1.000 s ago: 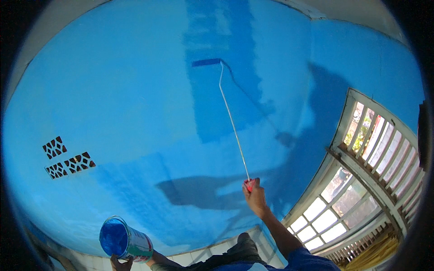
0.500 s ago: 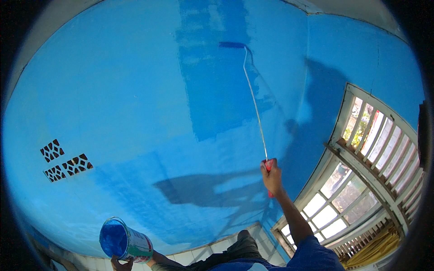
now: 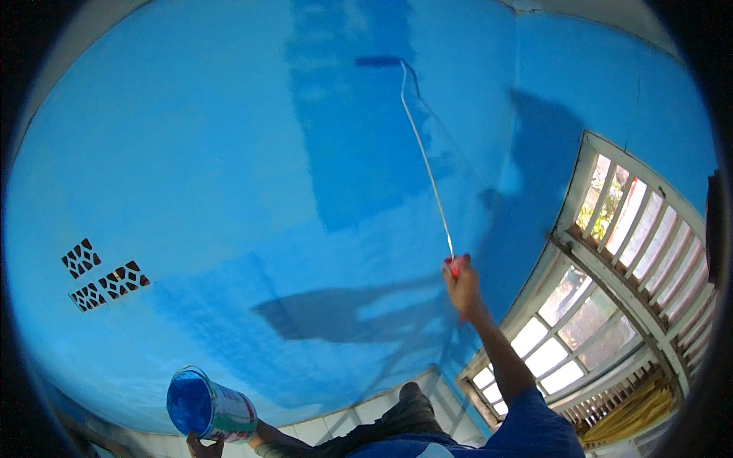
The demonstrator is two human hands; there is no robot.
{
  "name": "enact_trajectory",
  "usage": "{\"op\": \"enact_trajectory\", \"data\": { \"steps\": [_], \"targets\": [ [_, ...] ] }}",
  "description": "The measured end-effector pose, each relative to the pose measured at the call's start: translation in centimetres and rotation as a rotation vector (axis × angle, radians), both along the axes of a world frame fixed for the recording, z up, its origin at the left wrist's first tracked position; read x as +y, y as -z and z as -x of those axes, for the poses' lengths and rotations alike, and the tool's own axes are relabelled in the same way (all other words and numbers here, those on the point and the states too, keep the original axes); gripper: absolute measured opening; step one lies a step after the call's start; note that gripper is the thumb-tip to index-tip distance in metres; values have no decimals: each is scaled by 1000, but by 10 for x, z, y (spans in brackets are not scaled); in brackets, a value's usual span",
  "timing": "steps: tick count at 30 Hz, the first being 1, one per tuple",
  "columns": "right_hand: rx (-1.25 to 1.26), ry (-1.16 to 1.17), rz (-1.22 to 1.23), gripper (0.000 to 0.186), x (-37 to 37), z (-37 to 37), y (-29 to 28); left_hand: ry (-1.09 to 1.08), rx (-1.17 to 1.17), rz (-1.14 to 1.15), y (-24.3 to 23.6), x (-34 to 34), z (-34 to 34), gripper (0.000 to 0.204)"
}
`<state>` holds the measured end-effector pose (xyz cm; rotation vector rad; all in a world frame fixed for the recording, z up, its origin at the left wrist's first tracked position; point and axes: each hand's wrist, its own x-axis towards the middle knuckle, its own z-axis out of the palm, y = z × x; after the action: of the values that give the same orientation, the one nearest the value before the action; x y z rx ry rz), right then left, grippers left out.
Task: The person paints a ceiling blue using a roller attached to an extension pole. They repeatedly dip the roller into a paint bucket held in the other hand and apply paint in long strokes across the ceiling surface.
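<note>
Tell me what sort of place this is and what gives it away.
Likely an indoor room, perhaps in a home, with painting under way: a paint roller is up at a patchy blue wall, a paint bucket is in hand, and a barred window stands at right.

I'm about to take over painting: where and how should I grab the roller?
Probably by its red handle, from below, as the right grip does: the long, thin rod rises from there to the blue head up at the wall, leaving the handle at the near, lower end.
</note>
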<state>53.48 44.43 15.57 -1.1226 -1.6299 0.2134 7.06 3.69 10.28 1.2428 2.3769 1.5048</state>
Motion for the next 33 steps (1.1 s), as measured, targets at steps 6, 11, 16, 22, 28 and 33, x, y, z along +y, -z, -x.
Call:
{"op": "enact_trajectory", "data": {
  "steps": [6,11,16,22,28,33],
  "targets": [
    [-84,116,117,26,2,0,-40,-20,352,160,32,-5,29,44],
    [-76,39,36,29,-16,-5,21,-63,350,58,47,-4,31,46],
    [-39,46,22,29,-2,10,-44,27,-433,-164,8,-6,9,44],
    [-60,108,-162,33,57,22,-154,76,-352,-167,7,-4,6,46],
    [-34,36,-173,33,58,47,-182,-10,-193,-33,-6,-9,-6,47],
    [-26,58,-65,31,33,36,-85,69,-410,-197,15,-9,10,48]
  ]
}}
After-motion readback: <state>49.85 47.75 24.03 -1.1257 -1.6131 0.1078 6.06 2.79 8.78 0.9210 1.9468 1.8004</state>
